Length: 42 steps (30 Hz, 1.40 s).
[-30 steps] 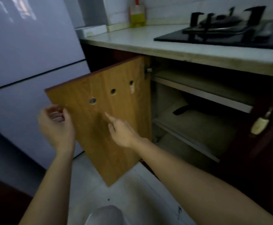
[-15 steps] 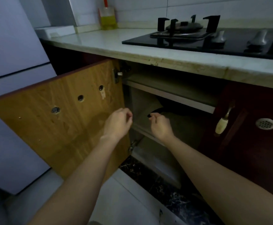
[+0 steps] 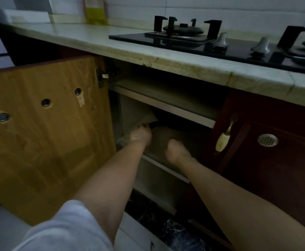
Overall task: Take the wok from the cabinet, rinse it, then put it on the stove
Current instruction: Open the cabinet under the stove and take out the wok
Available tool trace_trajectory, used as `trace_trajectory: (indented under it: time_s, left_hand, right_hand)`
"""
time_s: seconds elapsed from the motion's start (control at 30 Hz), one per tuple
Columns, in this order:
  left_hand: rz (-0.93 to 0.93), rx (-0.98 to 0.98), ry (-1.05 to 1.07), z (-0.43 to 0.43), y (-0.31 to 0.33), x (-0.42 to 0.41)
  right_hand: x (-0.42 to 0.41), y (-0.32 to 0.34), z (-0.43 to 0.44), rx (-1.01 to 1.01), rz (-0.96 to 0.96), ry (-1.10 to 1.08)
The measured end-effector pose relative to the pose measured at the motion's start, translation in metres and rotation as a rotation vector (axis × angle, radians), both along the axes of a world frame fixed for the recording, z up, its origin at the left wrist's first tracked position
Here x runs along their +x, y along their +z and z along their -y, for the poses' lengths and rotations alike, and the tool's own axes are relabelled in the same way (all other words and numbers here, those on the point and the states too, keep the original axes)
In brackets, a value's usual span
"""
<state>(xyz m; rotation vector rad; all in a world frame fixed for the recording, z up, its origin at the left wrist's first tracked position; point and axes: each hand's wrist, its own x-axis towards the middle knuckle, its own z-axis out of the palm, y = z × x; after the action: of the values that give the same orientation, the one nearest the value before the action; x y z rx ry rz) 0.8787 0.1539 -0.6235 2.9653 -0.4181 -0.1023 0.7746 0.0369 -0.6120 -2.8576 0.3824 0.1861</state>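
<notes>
Reaching into the open cabinet (image 3: 166,98), the left hand (image 3: 141,135) curls its fingers at the black handle of the wok (image 3: 169,121), which sits dark on the middle shelf. Whether it grips is unclear. The right hand (image 3: 175,151) hovers loosely curled, empty, just beside.

Left hand (image 3: 141,135) reaches the wok (image 3: 173,122) handle inside the open cabinet (image 3: 166,104).

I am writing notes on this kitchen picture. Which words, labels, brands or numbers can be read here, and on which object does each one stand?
No text can be read anywhere in this picture.
bottle of yellow liquid at the back of the counter: no label shows; blurred.
stove and its knobs: no brand or marks visible.
cabinet door: only holes, no writing.
</notes>
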Motion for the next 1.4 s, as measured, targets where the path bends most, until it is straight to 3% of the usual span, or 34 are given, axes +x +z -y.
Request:
trace_trajectory:
  time_s: [0.07, 0.17, 0.3, 0.37, 0.47, 0.6, 0.83, 0.93, 1.03, 1.2, 1.4]
  left_hand:
    - [-0.019, -0.024, 0.021, -0.004, -0.003, 0.003]
    - [-0.078, -0.066, -0.007, -0.001, -0.001, -0.003]
    - [-0.099, -0.141, -0.008, 0.005, -0.002, -0.031]
    - [-0.117, -0.261, -0.001, -0.001, -0.003, -0.05]
    - [-0.155, -0.394, -0.014, -0.014, -0.002, -0.079]
    - [-0.219, -0.433, -0.055, -0.036, -0.003, -0.112]
    - [-0.27, -0.511, -0.061, -0.067, 0.0, -0.158]
    - [-0.395, -0.478, -0.032, -0.069, 0.002, -0.164]
    - [-0.595, -0.504, 0.091, -0.064, 0.001, -0.162]
    - [-0.798, -0.457, 0.202, -0.048, 0.003, -0.155]
    - [-0.603, -0.488, 0.313, -0.04, -0.015, -0.173]
  right_hand:
    - [-0.004, -0.006, 0.002, -0.052, 0.006, -0.007]
    - [-0.007, -0.009, 0.006, 0.04, 0.005, -0.063]
    - [-0.011, -0.012, 0.012, 0.587, 0.086, -0.317]
    - [-0.014, -0.017, 0.01, 0.768, 0.094, -0.448]
    - [-0.016, -0.025, -0.001, 0.964, 0.074, -0.494]
    - [-0.018, -0.032, -0.023, 1.361, 0.119, -0.516]
    - [-0.023, -0.027, -0.05, 1.731, -0.022, -0.614]
    - [-0.026, -0.028, -0.062, 1.884, -0.034, -0.745]
    - [-0.03, -0.031, -0.07, 1.903, -0.011, -0.761]
    - [-0.04, -0.037, -0.066, 1.756, -0.11, -0.647]
    - [-0.041, -0.04, -0.069, 1.858, -0.072, -0.681]
